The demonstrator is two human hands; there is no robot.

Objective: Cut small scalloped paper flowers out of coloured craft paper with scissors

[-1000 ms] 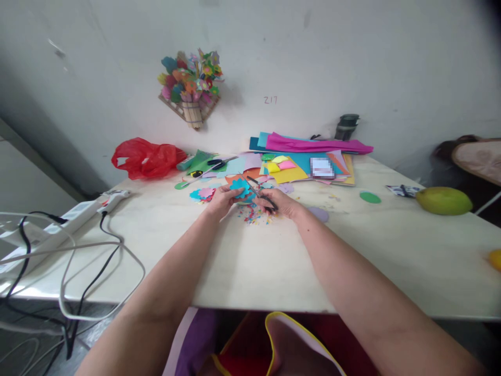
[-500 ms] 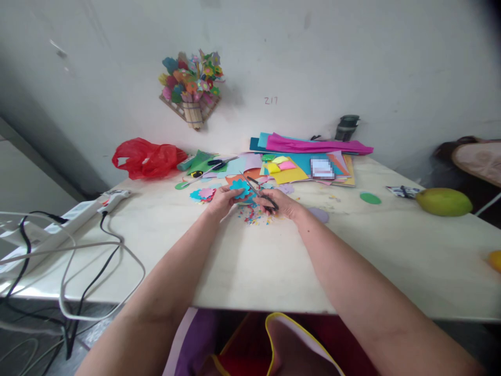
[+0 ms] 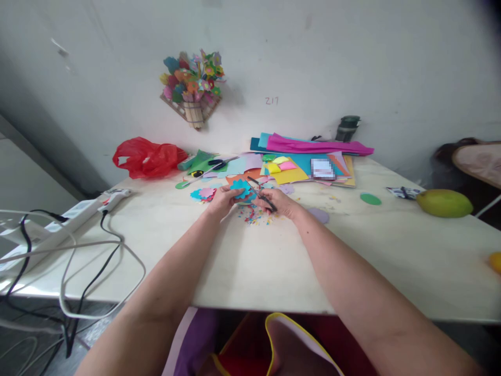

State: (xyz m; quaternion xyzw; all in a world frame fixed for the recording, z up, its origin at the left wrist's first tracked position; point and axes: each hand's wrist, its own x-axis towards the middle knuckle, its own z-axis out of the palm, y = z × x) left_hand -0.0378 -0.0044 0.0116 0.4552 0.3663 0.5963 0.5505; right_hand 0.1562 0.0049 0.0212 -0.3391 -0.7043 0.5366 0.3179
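Note:
My left hand [image 3: 224, 199] pinches a blue scalloped paper piece [image 3: 240, 188] at its left edge. Black-handled scissors [image 3: 268, 204] are in my right hand [image 3: 277, 201], their blades pointing up and left beside the blue piece. Small coloured paper scraps [image 3: 255, 216] lie on the table [image 3: 266, 266] below both hands. Left of my left hand are flower-shaped cutouts in blue, pink and red [image 3: 203, 194]. A lilac paper piece [image 3: 319, 214] rests to the right of my right wrist.
Behind the hands lie coloured sheets [image 3: 295, 175], a second pair of scissors [image 3: 217, 164] and a red plastic bag [image 3: 146, 157]. White power strips [image 3: 74, 216] with cables are at the left. A green oval [image 3: 370, 198] and a yellow-green fruit [image 3: 444, 203] lie at the right.
The scissors have turned slightly in my right hand, and their blades look closer together. My left hand and the blue piece have hardly moved.

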